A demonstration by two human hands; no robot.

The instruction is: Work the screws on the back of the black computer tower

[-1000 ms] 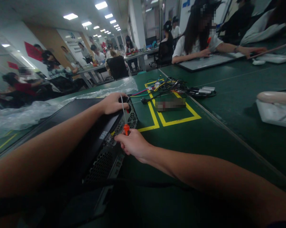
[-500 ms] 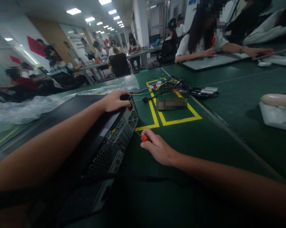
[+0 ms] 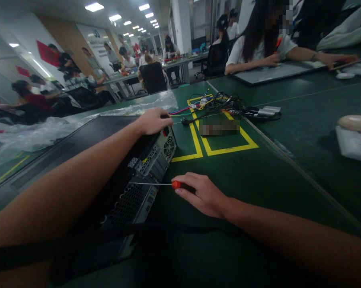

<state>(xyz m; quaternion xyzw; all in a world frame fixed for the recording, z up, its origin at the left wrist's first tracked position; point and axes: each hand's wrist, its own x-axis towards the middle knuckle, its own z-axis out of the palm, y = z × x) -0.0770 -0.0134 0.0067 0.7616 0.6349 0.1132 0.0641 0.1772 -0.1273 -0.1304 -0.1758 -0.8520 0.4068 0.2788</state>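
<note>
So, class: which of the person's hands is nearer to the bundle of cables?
Left. The left hand rests on the computer case's far end beside the cables; the right hand, holding the screwdriver, is farther away.

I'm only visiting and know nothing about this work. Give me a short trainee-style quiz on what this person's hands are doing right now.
1. True or false: the right hand holds a screwdriver with a red handle.
2. Where does the left hand rest?
A. on the bundle of cables
B. on the top rear edge of the computer case
C. flat on the green table
3. Fill in: the screwdriver's shaft points toward the ____ panel of the computer case.

Key
1. True.
2. B; the bundle of cables lies farther away, by the yellow tape lines on the green table.
3. Rear.
</note>
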